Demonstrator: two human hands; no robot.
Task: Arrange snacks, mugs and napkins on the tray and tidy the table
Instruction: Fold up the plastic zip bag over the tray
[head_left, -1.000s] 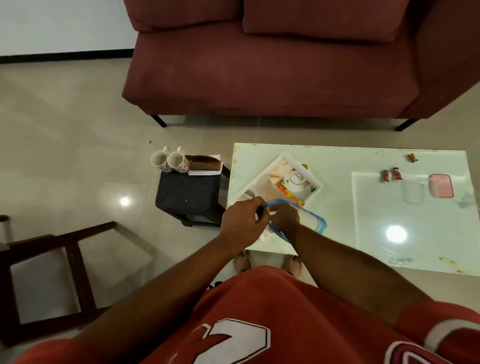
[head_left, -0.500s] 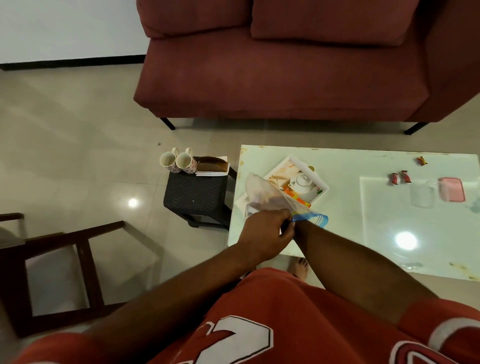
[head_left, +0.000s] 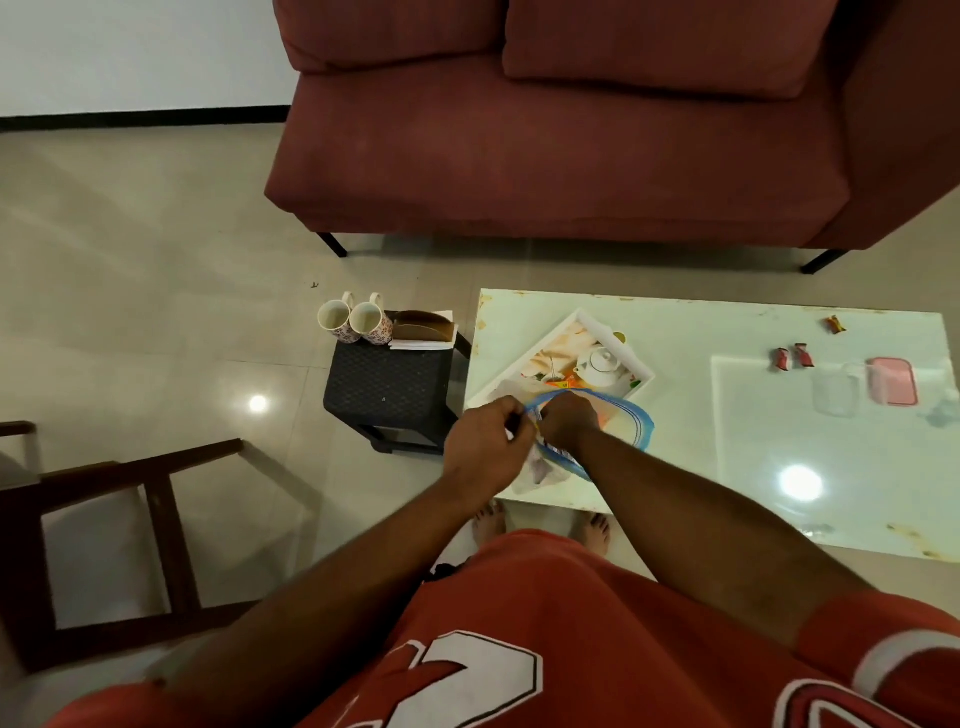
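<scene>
Both hands hold a clear zip bag with a blue rim (head_left: 631, 418) over the near left corner of the white table (head_left: 727, 332). My left hand (head_left: 485, 449) pinches its left edge and my right hand (head_left: 566, 421) grips the rim beside it; the mouth is spread wide. Behind the bag lies a white tray (head_left: 582, 325) with a small white teapot (head_left: 602, 366) and orange snack packets (head_left: 563, 383). Two patterned mugs (head_left: 356, 322) and a napkin holder (head_left: 422, 328) stand on a black stool (head_left: 389, 387). Wrapped sweets (head_left: 792, 357) lie on the table's far right.
A clear cup (head_left: 836, 387) and a pink lid (head_left: 892, 387) sit at the table's right. One more sweet (head_left: 835, 325) lies near the far edge. A red sofa (head_left: 545, 135) stands behind the table, and a dark wooden chair (head_left: 119, 525) is at my left.
The bag, held up and pinched together half a second ago, is now lowered with its blue rim pulled wide between both hands. The view has shifted slightly.
</scene>
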